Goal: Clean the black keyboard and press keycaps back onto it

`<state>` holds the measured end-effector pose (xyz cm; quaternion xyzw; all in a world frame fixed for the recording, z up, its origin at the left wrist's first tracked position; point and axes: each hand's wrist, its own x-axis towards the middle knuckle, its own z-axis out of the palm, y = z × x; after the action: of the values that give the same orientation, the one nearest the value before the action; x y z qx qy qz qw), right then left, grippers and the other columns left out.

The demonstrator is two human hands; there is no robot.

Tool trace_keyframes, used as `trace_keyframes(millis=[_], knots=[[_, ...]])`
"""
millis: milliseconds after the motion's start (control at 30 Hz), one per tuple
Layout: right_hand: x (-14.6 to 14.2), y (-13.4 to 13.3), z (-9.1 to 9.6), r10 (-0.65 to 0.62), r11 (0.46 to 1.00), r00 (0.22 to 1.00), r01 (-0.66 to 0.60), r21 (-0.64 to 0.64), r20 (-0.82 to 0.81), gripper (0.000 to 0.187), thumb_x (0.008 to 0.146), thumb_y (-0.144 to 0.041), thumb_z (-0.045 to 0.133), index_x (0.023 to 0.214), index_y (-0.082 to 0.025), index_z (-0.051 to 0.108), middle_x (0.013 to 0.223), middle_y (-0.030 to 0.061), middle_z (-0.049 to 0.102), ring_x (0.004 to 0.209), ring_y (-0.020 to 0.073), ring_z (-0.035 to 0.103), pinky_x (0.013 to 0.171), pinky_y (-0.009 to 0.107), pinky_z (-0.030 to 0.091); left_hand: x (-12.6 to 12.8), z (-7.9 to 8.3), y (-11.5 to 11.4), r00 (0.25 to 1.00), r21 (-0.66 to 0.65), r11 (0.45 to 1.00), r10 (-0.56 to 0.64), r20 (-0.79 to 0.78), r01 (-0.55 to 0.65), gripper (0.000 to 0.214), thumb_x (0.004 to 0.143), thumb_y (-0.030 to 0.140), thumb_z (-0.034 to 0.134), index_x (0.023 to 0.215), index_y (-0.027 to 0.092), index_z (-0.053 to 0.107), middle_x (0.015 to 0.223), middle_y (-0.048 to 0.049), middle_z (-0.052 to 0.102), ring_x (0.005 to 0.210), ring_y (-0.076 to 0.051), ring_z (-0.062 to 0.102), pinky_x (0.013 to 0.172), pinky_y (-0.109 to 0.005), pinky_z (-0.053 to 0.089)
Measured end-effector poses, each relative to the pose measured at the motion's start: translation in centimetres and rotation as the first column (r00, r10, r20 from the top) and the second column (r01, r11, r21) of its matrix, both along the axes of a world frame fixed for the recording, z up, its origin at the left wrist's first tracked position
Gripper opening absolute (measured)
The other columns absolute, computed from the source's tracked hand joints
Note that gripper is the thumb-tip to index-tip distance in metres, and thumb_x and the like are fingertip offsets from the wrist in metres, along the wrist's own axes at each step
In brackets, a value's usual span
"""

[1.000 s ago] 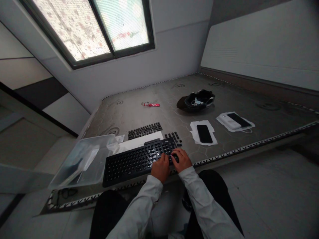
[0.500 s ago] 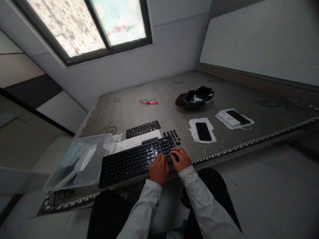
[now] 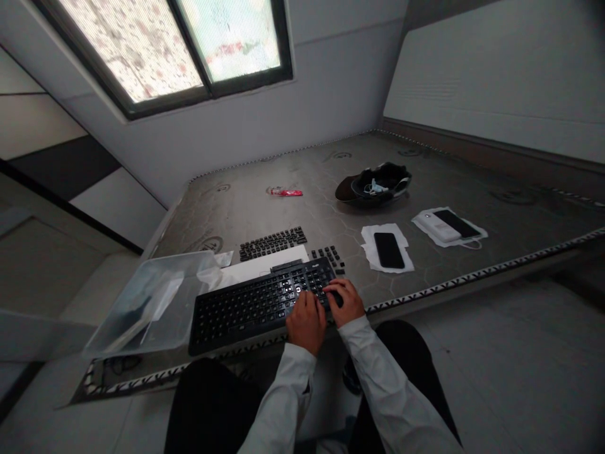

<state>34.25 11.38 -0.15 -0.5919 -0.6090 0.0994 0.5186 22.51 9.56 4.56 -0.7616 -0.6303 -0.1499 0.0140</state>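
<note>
A black keyboard (image 3: 246, 308) with its keycaps off over much of its surface lies at the front edge of the mattress-like surface. My left hand (image 3: 306, 323) is over its lower right part, fingers bent and pressed together; whatever they pinch is hidden. Around the keyboard's right end my right hand (image 3: 348, 302) is closed, thumb and fingers gripping the edge. Behind it, loose black keycaps (image 3: 273, 243) lie in rows, with a smaller group of number-pad keycaps (image 3: 329, 255) to the right. A white sheet (image 3: 265, 265) lies between keyboard and keycaps.
On the left stands a clear plastic box (image 3: 151, 309) with papers inside. A red packaged item (image 3: 286, 192) lies farther back. To the right are a dark cap (image 3: 373, 184), a phone (image 3: 389, 250) on white tissue, and a white power bank (image 3: 439, 227) beside another phone.
My left hand has shifted slightly right, closer to my right hand. The right hand keeps its place at the keyboard's end. The view has tilted a little.
</note>
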Motion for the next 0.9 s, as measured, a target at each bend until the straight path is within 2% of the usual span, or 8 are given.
trace_keyframes(millis=[200, 367, 467, 600, 900], knots=[[0.0, 0.1, -0.2, -0.021, 1.000, 0.998, 0.021, 0.009, 0.052, 0.015, 0.077, -0.017, 0.053, 0.081, -0.022, 0.067, 0.096, 0.0069, 0.059, 0.094, 0.0206, 0.056, 0.086, 0.037, 0.047, 0.3, -0.3, 0.1, 0.999, 0.003, 0.999, 0.037, 0.029, -0.038, 0.012, 0.090, 0.026, 0.039, 0.087, 0.021, 0.050, 0.088, -0.0022, 0.055, 0.080, -0.016, 0.055, 0.059, -0.026, 0.035], [0.0, -0.4, 0.1, -0.024, 0.999, 0.996, 0.021, 0.034, 0.092, 0.019, 0.078, -0.019, 0.053, 0.093, -0.020, 0.064, 0.102, 0.0085, 0.059, 0.099, 0.0214, 0.055, 0.089, 0.038, 0.047, 0.4, -0.4, 0.1, 0.998, 0.006, 0.998, 0.060, 0.032, -0.060, 0.013, 0.090, 0.027, 0.039, 0.086, 0.021, 0.049, 0.086, -0.0017, 0.054, 0.078, -0.016, 0.055, 0.059, -0.027, 0.035], [-0.2, -1.2, -0.1, -0.087, 0.995, 0.988, 0.080, 0.058, 0.126, 0.017, 0.078, -0.023, 0.057, 0.091, -0.021, 0.066, 0.110, 0.0097, 0.059, 0.102, 0.0219, 0.056, 0.088, 0.038, 0.049, 0.4, -0.6, 0.1, 0.998, 0.018, 0.998, 0.055, 0.043, -0.056, 0.014, 0.090, 0.028, 0.039, 0.086, 0.021, 0.049, 0.086, -0.0019, 0.055, 0.080, -0.016, 0.055, 0.061, -0.027, 0.036], [-0.5, -2.1, -0.7, -0.182, 0.980, 0.971, 0.167, 0.105, 0.153, 0.015, 0.082, -0.024, 0.056, 0.085, -0.023, 0.071, 0.106, 0.0077, 0.064, 0.098, 0.0196, 0.060, 0.085, 0.035, 0.051, 0.3, -0.8, -0.1, 0.997, 0.030, 0.998, 0.050, 0.063, -0.052, 0.014, 0.090, 0.027, 0.038, 0.086, 0.020, 0.050, 0.086, -0.0024, 0.055, 0.082, -0.016, 0.055, 0.066, -0.028, 0.038], [-1.5, -2.3, -1.3, -0.233, 0.963, 0.962, 0.209, 0.167, 0.140, 0.016, 0.082, -0.025, 0.057, 0.083, -0.022, 0.072, 0.103, 0.0071, 0.068, 0.097, 0.0196, 0.063, 0.083, 0.033, 0.053, 0.1, -1.1, 0.1, 0.994, 0.020, 0.998, 0.052, 0.094, -0.054, 0.015, 0.090, 0.027, 0.039, 0.086, 0.019, 0.051, 0.086, -0.0034, 0.056, 0.082, -0.017, 0.054, 0.067, -0.028, 0.039]])
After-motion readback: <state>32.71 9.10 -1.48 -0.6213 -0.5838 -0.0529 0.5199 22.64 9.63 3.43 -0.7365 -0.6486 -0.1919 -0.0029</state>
